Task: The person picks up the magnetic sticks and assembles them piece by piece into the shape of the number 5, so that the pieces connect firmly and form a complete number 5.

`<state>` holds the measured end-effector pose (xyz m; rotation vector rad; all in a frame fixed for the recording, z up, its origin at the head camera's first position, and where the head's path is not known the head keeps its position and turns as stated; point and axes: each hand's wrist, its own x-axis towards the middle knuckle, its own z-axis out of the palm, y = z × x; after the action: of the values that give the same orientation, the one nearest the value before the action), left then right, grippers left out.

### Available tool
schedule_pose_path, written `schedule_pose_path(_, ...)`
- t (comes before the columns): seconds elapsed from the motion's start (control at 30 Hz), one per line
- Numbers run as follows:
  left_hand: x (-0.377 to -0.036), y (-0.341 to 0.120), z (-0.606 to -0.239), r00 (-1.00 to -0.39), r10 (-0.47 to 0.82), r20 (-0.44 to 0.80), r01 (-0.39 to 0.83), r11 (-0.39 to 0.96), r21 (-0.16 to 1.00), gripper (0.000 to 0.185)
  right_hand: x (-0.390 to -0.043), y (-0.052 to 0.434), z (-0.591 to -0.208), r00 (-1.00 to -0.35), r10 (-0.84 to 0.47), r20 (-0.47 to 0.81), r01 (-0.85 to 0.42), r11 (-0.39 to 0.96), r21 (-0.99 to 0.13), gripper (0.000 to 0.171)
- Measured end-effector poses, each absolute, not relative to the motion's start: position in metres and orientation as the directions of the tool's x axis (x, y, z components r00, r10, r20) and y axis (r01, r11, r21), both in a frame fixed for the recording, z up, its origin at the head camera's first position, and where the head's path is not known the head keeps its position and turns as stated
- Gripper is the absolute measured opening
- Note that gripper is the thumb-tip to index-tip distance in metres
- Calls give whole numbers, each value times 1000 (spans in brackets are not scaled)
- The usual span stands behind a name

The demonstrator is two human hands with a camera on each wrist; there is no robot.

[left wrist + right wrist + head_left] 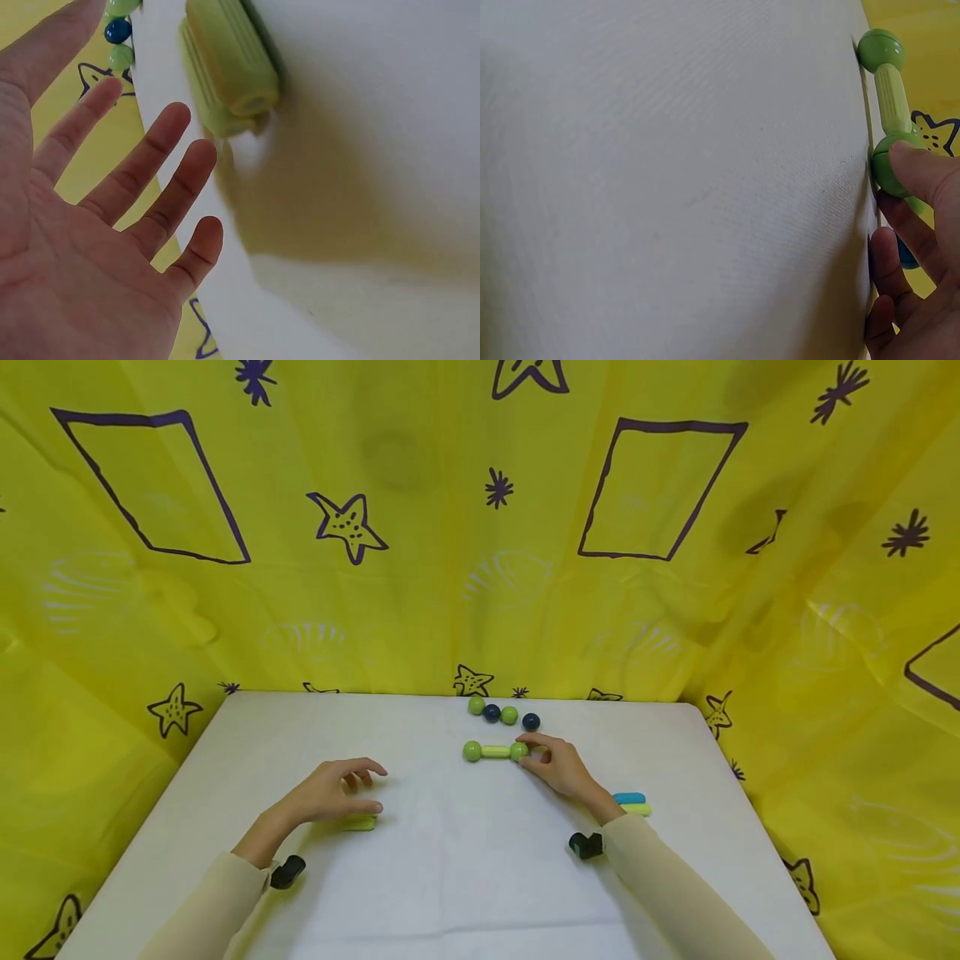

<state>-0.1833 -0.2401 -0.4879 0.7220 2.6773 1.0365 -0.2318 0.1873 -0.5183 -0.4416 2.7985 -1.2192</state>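
Two green balls joined by a pale green rod [495, 752] lie on the white table like a dumbbell. With thumb and fingertips my right hand [557, 767] pinches the right-hand ball [889, 163] of this piece. The other ball [472, 751] is at its left end, away from the hand. My left hand [333, 789] hovers over the table's left part, fingers spread and holding nothing. Close to it lie two pale green ribbed rods [232, 60], side by side in the left wrist view; the hand partly hides them in the head view.
Green balls [476, 705] and dark blue balls [531, 722] stand in a loose row near the table's back edge. Right of my right wrist lie a blue rod [628, 797] and a pale green rod [637, 809]. A yellow patterned curtain [420, 610] surrounds the table.
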Motion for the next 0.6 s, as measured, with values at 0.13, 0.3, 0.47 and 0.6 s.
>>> schedule_pose_path(0.13,-180,-251,-492,-861,509,17,386,630,674,44,-231,187,-518,-959,-276,60,-232,649,-724,37)
schedule_pose_path(0.3,-177,-257,-495,-846,532,27,400,602,691,39,-230,187,-518,-961,-269,66,-233,654,-720,37)
schedule_pose_path(0.47,-177,-258,-496,-830,556,45,429,585,688,35,-230,186,-518,-962,-268,60,-228,658,-718,37)
schedule_pose_path(0.6,-178,-257,-496,-825,562,48,434,577,692,30,-230,186,-519,-959,-274,68,-237,652,-720,37)
